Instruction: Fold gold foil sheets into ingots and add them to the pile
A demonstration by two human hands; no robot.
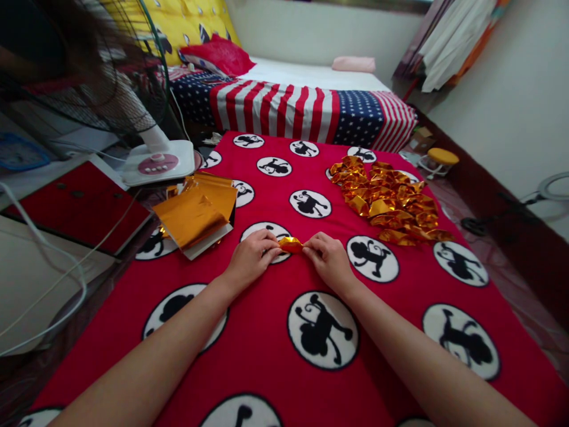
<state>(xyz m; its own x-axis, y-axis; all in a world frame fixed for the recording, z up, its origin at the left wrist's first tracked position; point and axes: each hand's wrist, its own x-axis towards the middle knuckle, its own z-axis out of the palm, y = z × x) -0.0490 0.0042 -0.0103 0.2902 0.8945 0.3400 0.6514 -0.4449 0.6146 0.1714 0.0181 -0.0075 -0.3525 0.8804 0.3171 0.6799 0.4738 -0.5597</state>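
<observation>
Between my two hands, just above the red cloth with monkey prints [267, 320], is a small folded gold foil paper ingot [290, 244]. My left hand [253, 255] pinches its left tip. The right tip is between the fingers of my right hand [328, 258]. To the left of my left hand lies a stack of flat gold foil paper sheets [193, 210], some showing a pale underside. At the far right of the cloth is a heap of folded gold foil ingots [386, 201], apart from my right hand.
A fan with a white base [162, 163] stands at the left, near a dark red panel [80, 198] and a loose white cable [73, 255]. Behind the cloth is a bed with a striped, starred cover [284, 107]. A yellow-topped stool [443, 156] is on the right.
</observation>
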